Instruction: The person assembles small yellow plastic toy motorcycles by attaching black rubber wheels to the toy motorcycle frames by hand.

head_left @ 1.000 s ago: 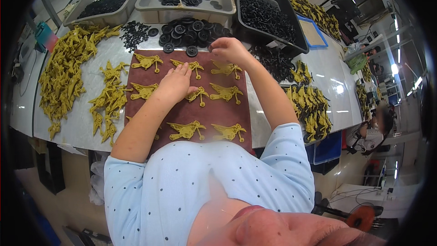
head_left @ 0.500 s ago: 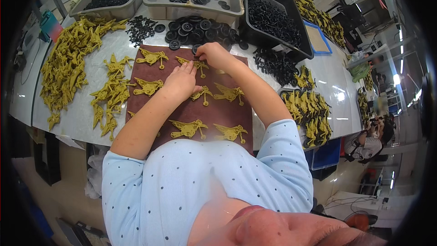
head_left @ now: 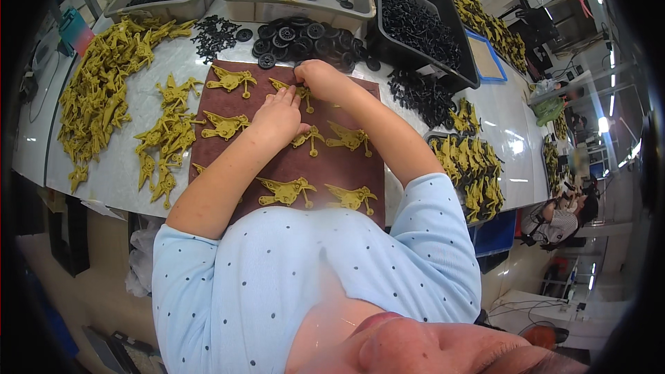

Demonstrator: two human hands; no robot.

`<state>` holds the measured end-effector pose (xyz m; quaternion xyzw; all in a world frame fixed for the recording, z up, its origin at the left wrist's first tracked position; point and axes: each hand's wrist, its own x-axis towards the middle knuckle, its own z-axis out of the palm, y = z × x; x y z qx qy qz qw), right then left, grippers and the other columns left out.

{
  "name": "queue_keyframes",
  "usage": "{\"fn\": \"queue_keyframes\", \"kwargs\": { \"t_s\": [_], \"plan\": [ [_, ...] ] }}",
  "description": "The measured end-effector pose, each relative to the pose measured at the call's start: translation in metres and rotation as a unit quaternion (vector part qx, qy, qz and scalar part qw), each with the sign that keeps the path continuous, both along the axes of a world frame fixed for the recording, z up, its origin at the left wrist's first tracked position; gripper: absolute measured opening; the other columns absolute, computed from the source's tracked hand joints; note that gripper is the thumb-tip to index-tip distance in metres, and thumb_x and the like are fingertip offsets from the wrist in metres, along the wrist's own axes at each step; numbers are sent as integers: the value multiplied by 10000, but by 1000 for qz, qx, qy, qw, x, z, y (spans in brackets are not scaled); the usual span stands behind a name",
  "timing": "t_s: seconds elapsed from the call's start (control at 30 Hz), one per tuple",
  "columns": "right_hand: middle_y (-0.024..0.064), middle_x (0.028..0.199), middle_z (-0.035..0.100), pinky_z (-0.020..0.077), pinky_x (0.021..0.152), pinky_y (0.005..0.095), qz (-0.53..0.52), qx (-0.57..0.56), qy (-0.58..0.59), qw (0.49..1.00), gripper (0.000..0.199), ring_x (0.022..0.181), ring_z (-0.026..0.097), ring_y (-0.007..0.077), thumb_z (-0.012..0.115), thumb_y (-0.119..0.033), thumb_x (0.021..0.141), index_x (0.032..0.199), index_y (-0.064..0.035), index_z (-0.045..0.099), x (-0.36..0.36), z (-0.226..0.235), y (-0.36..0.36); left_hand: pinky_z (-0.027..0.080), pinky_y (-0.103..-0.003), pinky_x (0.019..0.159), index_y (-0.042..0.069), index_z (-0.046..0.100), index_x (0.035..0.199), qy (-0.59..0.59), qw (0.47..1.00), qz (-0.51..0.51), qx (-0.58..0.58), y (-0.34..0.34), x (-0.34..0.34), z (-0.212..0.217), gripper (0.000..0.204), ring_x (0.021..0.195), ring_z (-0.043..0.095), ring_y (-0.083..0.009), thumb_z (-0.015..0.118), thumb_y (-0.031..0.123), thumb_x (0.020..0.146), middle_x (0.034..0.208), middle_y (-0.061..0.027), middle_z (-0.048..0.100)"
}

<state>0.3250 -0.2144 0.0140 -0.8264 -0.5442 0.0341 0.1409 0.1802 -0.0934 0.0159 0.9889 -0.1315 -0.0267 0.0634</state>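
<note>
Mustard-yellow plastic parts (head_left: 104, 97) lie heaped at the left of the white table (head_left: 131, 180). On the brown mat (head_left: 305, 166), the left hand (head_left: 280, 116) presses flat, fingers together, on a yellow bird-shaped piece (head_left: 299, 91). Just right, the right hand (head_left: 320, 79) pinches the same piece at its far end, apparently with a small black part, though the fingertips are hidden. Black wheels (head_left: 298, 34) lie just beyond.

You have almost no packaging before you: one small teal and pink box (head_left: 75, 28) at the far left edge of the counter (head_left: 125, 173), beside the yellow parts. No labels, signs or screens show clearly.
</note>
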Motion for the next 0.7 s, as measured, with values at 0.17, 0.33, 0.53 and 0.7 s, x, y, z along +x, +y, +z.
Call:
{"fn": "queue_keyframes", "kwargs": {
  "t_s": [0.17,0.33,0.53,0.7],
  "plan": [
    [149,854,639,502,741,362,-65,46,41,996,218,838,629,314,631,27,695,911,1,648,-7,4,-12,338,-391,1055,-79,415,1315,0,1000,-19,-23,4,2,0,688,1291,391,-346,583,413,864,1420,-238,357],
    [153,891,668,512,730,376,-201,167,38,964,282,820,652,288,627,47,694,961,-29,673,-15,27,-59,339,-388,1056,-68,403,1329,19,999,-22,-20,7,1,-2,686,1301,379,-344,576,412,872,1439,-235,329],
    [177,842,674,512,717,359,-438,-35,20,898,172,813,657,303,626,-13,709,866,-26,696,26,38,-171,326,-400,1069,-61,369,1355,50,999,-21,-5,3,6,7,693,1334,334,-339,546,423,892,1462,-235,285],
    [172,855,671,503,744,401,-484,-98,20,869,285,826,643,326,744,-293,736,845,-35,688,13,28,-164,316,-405,1070,-51,386,1350,69,997,-22,-39,11,7,5,711,1357,306,-307,542,462,884,1464,-208,305]
  ]
}}
